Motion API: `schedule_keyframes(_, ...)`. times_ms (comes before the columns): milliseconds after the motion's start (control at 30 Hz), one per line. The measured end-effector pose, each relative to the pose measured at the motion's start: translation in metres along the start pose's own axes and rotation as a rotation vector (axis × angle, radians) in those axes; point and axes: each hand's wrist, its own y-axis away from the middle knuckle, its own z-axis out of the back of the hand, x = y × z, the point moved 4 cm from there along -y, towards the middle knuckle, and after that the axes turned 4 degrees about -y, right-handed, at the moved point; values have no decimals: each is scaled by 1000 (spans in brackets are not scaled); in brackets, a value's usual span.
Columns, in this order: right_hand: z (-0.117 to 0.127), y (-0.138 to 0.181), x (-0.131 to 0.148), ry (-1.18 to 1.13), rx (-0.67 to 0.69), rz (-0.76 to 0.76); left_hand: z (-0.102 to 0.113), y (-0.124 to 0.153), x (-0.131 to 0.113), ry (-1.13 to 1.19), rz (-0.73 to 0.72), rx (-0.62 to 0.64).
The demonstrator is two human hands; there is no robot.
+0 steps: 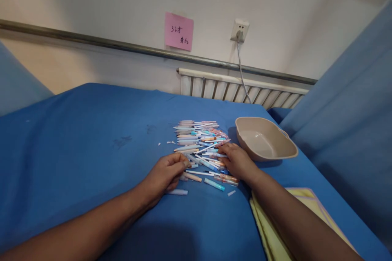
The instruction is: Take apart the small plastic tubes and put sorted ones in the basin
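On blue cloth (pixel 76 155) near a radiator (pixel 209 88), both hands (pixel 167 171) (pixel 237 160) curl over pens (pixel 187 138), grasp unclear.

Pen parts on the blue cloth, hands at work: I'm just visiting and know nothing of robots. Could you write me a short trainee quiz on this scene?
1. True or false: a cord is plugged into the wall socket.

2. Which of these does the right forearm partly hide?
A) the wall socket
B) the yellow cloth
C) the pink note

3. Both hands are among the pen parts. Which one is nearer the beige basin?

Key:
1. True.
2. B, the yellow cloth.
3. The right hand; the left hand is farther off.
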Motion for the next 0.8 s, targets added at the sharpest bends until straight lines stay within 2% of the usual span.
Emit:
schedule_keyframes(67,3,1,1,-58,-60,20,0,0,0,4,1,-4)
schedule_keyframes(167,7,7,14,-262,-162,43,-1,2,1,11,5,5)
schedule_keyframes(300,3,22,46,-507,-47,32,-5,6,0,4,-24,37)
schedule_keyframes(467,2,33,71,-423,15,135,-8,11,-2,-77,-57,46)
schedule_keyframes(600,2,33,70,-358,11,163,-8,13,-5,-223,-72,64)
schedule_keyframes(800,2,37,67,-371,-7,180,-6,13,-12,-401,-201,19)
